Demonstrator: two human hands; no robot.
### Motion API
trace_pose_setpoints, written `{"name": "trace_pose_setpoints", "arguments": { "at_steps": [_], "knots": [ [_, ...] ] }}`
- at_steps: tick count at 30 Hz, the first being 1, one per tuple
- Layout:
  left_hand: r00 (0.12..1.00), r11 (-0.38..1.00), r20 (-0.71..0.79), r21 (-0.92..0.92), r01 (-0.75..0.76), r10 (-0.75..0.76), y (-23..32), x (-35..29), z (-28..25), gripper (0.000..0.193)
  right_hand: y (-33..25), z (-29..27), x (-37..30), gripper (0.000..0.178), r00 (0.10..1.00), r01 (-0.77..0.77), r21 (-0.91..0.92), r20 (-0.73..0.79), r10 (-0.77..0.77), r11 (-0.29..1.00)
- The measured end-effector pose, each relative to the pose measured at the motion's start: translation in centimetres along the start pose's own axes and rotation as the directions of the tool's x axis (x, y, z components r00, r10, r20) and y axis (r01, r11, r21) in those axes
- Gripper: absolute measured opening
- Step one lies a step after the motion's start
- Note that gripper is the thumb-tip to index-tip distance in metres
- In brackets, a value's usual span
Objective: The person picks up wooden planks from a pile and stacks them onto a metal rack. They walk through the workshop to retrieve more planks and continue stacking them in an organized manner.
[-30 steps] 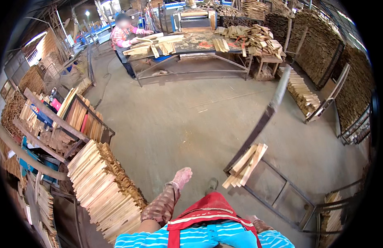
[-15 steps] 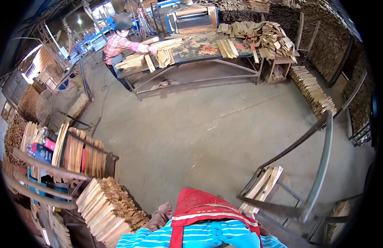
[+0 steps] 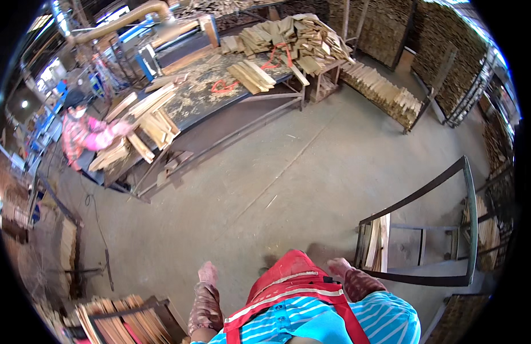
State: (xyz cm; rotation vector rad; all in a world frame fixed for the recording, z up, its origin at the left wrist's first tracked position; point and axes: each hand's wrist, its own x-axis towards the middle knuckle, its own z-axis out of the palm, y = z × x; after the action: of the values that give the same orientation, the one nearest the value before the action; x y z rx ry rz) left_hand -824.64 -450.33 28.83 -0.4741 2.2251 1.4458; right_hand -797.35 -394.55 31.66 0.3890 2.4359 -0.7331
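Note:
My left hand (image 3: pixel 207 273) is low in the view, left of my red apron (image 3: pixel 294 272), with a brown patterned sleeve on its forearm. It hangs over the concrete floor and holds nothing; its small, blurred fingers look loosely apart. To the right of the apron is my right hand (image 3: pixel 339 266), also empty, its fingers loose. The nearest thing to it is a metal frame rack (image 3: pixel 417 280) with a few pale wood strips (image 3: pixel 379 243) standing in its left end. Neither hand touches anything.
Across the floor, a co-worker (image 3: pixel 85 135) reaches over wood pieces on a long workbench (image 3: pixel 199 106). A heap of boards (image 3: pixel 317 43) lies at its far end. Low wood rows (image 3: pixel 383 94) stand at the right, and a stack of slats (image 3: pixel 125 324) at lower left.
My view has turned right and moved forward; the workbench now lies further left. Both hands have come out in front of me, away from the lower-left wood stack. The co-worker's arms still reach over the bench.

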Motion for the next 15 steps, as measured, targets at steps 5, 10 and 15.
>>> {"name": "trace_pose_setpoints", "arguments": {
  "at_steps": [5,10,15],
  "knots": [
    [0.963,0.831,0.008,-0.503,0.238,-0.271,12.8,10.0,-1.7,0.039,-12.0,-7.8,7.4,0.014,0.981,-0.176,0.624,0.046,0.189,0.761],
    [0.971,0.790,0.130,-0.564,0.241,-0.203,16.7,14.1,2.5,0.026,-8.2,-6.9,17.9,0.024,0.984,0.039,-0.011,0.175,-0.036,0.999],
    [0.880,0.677,0.152,-0.585,0.447,-0.450,17.4,17.5,2.2,0.032,-6.3,-12.6,30.9,0.025,0.976,-0.125,0.134,0.197,0.098,0.983]
  ]
}}
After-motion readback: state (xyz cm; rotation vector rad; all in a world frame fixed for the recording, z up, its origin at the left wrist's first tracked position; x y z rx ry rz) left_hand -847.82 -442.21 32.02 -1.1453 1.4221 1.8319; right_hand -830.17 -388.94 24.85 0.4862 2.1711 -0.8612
